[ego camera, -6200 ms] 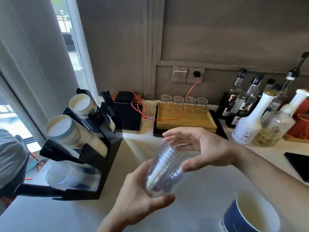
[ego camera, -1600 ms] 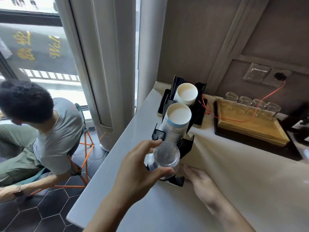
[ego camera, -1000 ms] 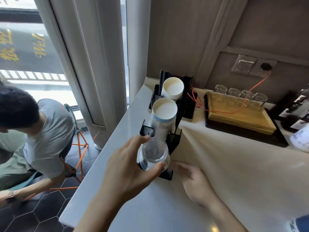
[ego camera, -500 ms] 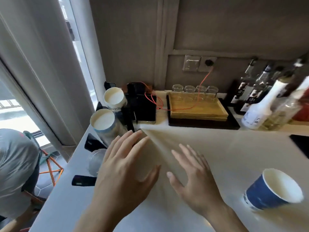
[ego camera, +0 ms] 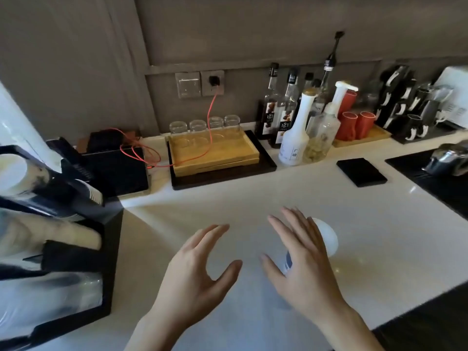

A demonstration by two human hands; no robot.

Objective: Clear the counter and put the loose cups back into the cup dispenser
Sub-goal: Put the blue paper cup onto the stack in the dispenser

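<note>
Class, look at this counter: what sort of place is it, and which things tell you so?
Probably a café or drinks bar counter. A black cup dispenser holds stacked disposable cups, labelled syrup bottles stand against the wall, and upturned glasses line a wooden tray.

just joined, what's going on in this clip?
A person is tidying a white counter and reloading the black cup dispenser at the left edge, which holds paper and clear plastic cup stacks. Both hands are open and empty. The right hand is reaching over a loose blue paper cup on the counter, partly hiding it, not yet gripping it. The left hand hovers beside it, holding nothing. That cup looks like the next one to go in.
</note>
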